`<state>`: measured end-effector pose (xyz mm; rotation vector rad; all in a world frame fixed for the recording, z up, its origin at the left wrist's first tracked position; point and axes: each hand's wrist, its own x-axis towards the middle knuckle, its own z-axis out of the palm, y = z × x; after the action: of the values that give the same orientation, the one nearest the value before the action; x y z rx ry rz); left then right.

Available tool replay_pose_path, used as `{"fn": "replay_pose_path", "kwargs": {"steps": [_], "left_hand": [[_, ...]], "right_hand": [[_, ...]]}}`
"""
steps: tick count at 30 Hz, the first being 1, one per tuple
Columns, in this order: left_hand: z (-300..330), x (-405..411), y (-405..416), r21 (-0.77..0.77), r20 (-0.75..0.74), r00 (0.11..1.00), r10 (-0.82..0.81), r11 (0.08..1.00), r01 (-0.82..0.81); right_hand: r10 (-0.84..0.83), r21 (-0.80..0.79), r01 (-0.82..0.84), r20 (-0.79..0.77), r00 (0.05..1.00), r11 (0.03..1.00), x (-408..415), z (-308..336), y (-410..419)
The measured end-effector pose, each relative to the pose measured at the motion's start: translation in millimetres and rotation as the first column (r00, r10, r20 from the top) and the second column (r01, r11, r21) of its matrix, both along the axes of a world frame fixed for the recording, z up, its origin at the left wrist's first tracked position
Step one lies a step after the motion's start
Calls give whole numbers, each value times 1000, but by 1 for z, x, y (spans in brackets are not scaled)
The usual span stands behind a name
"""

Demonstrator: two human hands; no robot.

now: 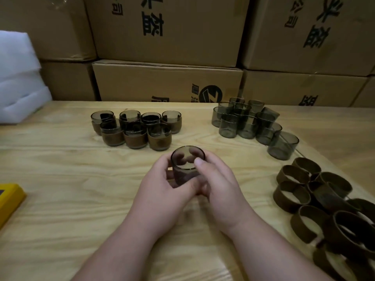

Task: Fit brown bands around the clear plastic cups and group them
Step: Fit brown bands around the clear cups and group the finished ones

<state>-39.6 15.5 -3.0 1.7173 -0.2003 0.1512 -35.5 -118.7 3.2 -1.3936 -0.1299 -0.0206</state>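
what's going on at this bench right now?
A person is fitting brown bands onto smoky clear cups. Both hands, left and right, grip one cup at table centre; whether a band is on it is hidden. Seven banded cups sit grouped behind, bare cups cluster at the right, and loose bands lie near right.

On the table (60, 179), banded cups (134, 129) stand far left of centre and bare cups (249, 120) far right, with boxes (168, 82) behind both. Bands (316, 199) lie near right; one cup (185, 165) sits centrally between both hands, before the banded group.
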Motion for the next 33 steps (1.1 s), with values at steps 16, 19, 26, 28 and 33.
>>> {"fn": "replay_pose_path", "kwargs": {"steps": [16, 19, 26, 28, 33], "left_hand": [[0, 0, 2, 47, 32, 999, -42, 998, 40], [2, -2, 1, 117, 43, 999, -17, 993, 11], [1, -3, -3, 196, 57, 998, -39, 980, 28], [0, -3, -2, 197, 55, 998, -27, 980, 16], [-1, -2, -2, 209, 68, 998, -19, 978, 4]], "right_hand": [[-90, -126, 108, 139, 986, 986, 1, -8, 12], [-159, -150, 179, 135, 978, 972, 1, -8, 12], [-316, -103, 313, -14, 949, 944, 6, -4, 6], [-344, -86, 339, -50, 938, 937, 8, -3, 6], [-317, 43, 326, -138, 938, 945, 6, 2, 8]]}}
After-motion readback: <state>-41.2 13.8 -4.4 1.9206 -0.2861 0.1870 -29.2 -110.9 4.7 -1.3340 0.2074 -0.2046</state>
